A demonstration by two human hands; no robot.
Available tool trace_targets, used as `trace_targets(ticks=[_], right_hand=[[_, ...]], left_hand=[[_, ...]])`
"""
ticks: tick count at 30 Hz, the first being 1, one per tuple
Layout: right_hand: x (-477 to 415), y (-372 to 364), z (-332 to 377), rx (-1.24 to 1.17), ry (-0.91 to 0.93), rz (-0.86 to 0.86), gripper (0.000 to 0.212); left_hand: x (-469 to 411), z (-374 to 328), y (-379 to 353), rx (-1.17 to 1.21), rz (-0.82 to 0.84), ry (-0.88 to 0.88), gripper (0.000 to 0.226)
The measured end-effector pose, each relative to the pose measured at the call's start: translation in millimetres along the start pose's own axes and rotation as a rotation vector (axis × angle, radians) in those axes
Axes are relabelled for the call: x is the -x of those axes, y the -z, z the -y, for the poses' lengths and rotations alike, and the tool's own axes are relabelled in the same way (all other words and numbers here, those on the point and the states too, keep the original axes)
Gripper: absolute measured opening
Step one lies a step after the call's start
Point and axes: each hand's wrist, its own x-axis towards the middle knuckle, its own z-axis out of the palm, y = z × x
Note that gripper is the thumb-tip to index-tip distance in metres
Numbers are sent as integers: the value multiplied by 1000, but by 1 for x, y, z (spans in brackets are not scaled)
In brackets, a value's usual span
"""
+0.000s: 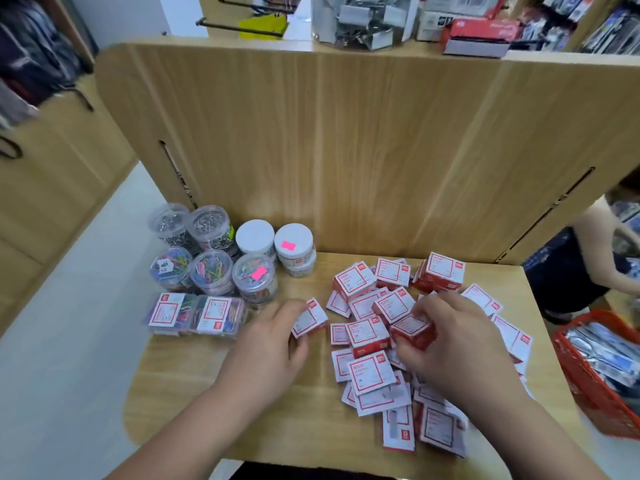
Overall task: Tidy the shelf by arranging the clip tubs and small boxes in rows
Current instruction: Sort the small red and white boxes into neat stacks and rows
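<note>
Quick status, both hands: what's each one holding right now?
Left hand: closed on one small red-and-white box, beside the pile.
Right hand: closed on another small red box, over the loose pile.

At the middle left of the frame we see seven round clip tubs (221, 254) standing upright in a close group; two with clear lids (188, 221) hold silver clips, two have white lids (273, 239), one of these with a pink sticker, and three (211, 271) hold coloured clips. Just below them two flat clear boxes (195, 315) with red-and-white labels lie side by side, touching. At the middle right we see many small red-and-white boxes (398, 337) in a loose heap, tilted in different directions, some overlapping; one taller box (440, 271) stands at the upper edge of the heap; one box (310, 318) is apart at its left side.
</note>
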Motion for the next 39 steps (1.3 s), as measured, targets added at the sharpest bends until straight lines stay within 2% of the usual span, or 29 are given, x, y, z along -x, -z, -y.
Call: trace_targets(ticks=[7,10,15,20,24,29,34,37,39], right_hand=[[-16,10,33,-238,68,-37,29],[-22,-5,54,-331,167,-4,29],[-21,-40,68,-364,168,65,34],[-17,-54,76,-337,122,72,45],[-19,-59,83,-311,97,107,52],[-19,-57,83,-312,148,205,39],[-19,-51,84,-304,203,280,44],[-24,-49,81,-217,305,312,44],[-27,-49,77,-142,324,297,35]], left_hand=[[6,23,19,-44,131,-33,33],[-1,25,16,-30,138,-37,34],[-4,28,4,-52,112,-81,35],[7,39,0,132,80,-69,31],[12,41,-3,274,53,6,58],[10,42,-7,312,42,44,68],[9,38,-10,317,31,48,75],[9,39,-11,318,22,46,75],[9,39,-12,322,11,45,71]])
